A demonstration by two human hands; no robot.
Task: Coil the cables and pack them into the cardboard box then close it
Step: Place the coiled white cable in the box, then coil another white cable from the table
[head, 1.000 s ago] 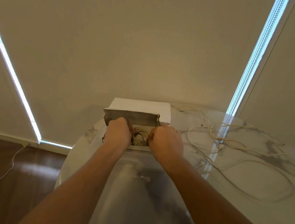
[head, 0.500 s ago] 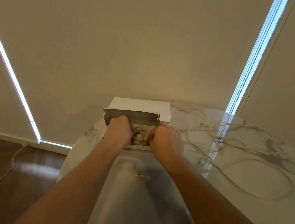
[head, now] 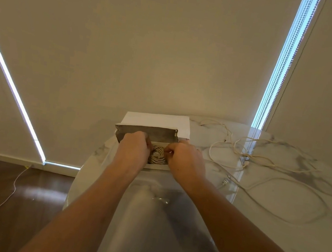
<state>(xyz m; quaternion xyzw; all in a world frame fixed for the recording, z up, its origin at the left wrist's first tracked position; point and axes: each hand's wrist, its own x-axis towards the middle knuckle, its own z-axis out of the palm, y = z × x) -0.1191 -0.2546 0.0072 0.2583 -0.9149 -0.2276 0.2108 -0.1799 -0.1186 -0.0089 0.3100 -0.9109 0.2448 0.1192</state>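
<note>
A small cardboard box [head: 156, 167] stands at the far edge of the marble table, its white lid [head: 157, 120] folded back and a grey inner flap [head: 149, 131] upright. A coiled beige cable [head: 157, 155] lies inside. My left hand [head: 134, 149] reaches into the box on the coil's left, fingers curled down against it, fingertips hidden. My right hand [head: 185, 160] is on the coil's right, thumb and forefinger pinching at its edge. Loose beige cables [head: 242, 155] sprawl uncoiled on the table to the right.
The round marble table [head: 273, 237] has its edge just behind and left of the box. A cable plug [head: 225, 180] lies near my right wrist. A thin white cord [head: 1, 198] trails over the dark wooden floor at left. Blinds hang behind.
Both hands stay in the box at the coil. My right hand's fingers have shifted slightly toward the coil's middle. The loose cables have not moved.
</note>
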